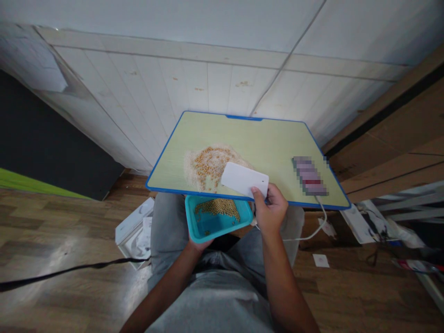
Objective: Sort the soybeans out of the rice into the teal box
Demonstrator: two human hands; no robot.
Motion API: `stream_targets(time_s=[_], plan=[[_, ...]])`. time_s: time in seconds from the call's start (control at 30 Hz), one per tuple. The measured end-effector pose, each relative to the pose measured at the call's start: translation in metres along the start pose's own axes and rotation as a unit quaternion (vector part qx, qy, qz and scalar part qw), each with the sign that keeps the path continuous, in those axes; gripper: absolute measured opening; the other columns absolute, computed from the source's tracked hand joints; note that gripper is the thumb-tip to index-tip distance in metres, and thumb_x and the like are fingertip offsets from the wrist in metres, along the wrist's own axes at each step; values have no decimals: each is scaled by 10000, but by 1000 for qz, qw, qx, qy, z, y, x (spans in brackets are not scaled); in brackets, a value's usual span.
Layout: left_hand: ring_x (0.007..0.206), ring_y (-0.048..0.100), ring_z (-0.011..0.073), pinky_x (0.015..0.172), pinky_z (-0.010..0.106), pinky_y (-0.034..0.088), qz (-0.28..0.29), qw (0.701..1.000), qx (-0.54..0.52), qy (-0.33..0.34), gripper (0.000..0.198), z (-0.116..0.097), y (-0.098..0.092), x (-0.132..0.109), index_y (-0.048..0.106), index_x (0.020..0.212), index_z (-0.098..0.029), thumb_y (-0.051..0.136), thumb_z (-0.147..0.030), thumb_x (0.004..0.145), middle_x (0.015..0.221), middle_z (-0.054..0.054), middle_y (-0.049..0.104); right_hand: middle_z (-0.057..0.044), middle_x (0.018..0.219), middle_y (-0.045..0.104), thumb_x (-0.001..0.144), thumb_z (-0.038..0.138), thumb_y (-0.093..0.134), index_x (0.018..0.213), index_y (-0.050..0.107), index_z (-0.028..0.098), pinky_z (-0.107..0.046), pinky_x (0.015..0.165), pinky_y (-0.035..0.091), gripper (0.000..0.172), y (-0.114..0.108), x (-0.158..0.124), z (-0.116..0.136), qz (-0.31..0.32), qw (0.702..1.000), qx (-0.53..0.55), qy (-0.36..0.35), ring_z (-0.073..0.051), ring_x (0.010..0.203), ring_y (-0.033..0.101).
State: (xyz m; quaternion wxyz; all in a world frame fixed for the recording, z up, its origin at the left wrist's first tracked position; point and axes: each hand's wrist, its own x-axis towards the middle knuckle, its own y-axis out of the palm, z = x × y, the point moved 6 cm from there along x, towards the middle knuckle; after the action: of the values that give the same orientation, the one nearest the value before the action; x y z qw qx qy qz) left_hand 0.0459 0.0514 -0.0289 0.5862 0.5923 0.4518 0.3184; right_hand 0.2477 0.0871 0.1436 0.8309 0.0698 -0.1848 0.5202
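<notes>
My left hand [201,245] grips a turquoise plastic container [218,227] from below, tilted just under the table's front edge; its fingers are mostly hidden beneath. Inside lie many round tan soybeans [219,206], gathered toward the far side. Between the thumb and fingers of my right hand [269,208] is a flat white plastic card-like piece [244,179]. Its far end lies over the right side of a pile of rice grains mixed with soybeans [211,162] on the small table [267,143]. Whether the piece touches the tabletop, I cannot tell.
At the table's right lies a pixelated phone-like object [310,176] with a white cable [324,217] hanging over the edge. An open white box [137,231] stands on the floor at left. A wall [222,83] rises behind the table; cardboard boxes [391,143] stand right.
</notes>
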Motion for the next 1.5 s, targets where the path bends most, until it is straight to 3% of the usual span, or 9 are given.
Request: stream_targets(time_s=[0.1,0.33,0.63,0.8,1.03,1.13,1.3,1.5], plan=[[1727,224,280,1410,566,154,2,1000,7,5,816,-2,3,-3,694,1518,-218,182,-694,1098,1674,27,601,16,709,718,894,371,778,841,773,199,-266,635,493,180,4,0,4,33,999,-5,-9,-170,671,624],[1705,295,281,1410,570,142,19,1000,17,-4,793,-2,16,-7,738,1459,-233,189,-683,1105,1648,16,628,14,705,731,884,370,776,867,803,204,-260,593,483,169,10,-4,9,77,997,-2,-10,-167,640,619],[1719,248,277,1409,570,118,9,1000,25,14,732,-7,-11,-3,732,1469,-235,237,-640,1112,1626,30,656,15,726,733,915,365,764,868,784,211,-269,632,489,162,15,-5,11,62,998,-17,-29,-170,659,639],[1728,214,274,1407,584,95,9,1000,22,13,722,-8,-9,-3,668,1542,-241,251,-640,1109,1718,22,543,18,728,731,932,367,755,891,791,215,-272,646,492,161,24,-7,11,85,995,-31,-37,-169,661,642],[1728,201,280,1406,586,102,-2,1000,16,2,677,-7,-17,1,687,1524,-246,303,-616,1107,1689,36,582,19,684,705,907,389,759,839,780,220,-268,595,467,184,28,-8,17,121,991,-29,-42,-167,622,604],[1732,178,282,1398,611,103,-8,1000,13,6,702,-7,-18,1,642,1567,-245,280,-635,1108,1708,40,556,21,686,700,902,387,768,843,780,216,-266,597,466,181,24,-7,15,103,994,-18,-41,-164,620,597],[1730,191,282,1399,599,122,-1,1000,8,10,740,-7,-10,-2,594,1610,-244,225,-644,1109,1747,26,494,17,713,699,927,393,753,872,763,205,-282,662,505,196,11,-4,5,20,999,-19,-15,-180,682,633],[1705,292,292,1404,580,127,7,1000,7,2,780,-6,-15,0,720,1486,-224,203,-664,1102,1635,58,643,16,705,701,935,386,761,864,767,210,-282,659,511,190,15,-10,8,61,998,-23,-17,-174,659,630]])
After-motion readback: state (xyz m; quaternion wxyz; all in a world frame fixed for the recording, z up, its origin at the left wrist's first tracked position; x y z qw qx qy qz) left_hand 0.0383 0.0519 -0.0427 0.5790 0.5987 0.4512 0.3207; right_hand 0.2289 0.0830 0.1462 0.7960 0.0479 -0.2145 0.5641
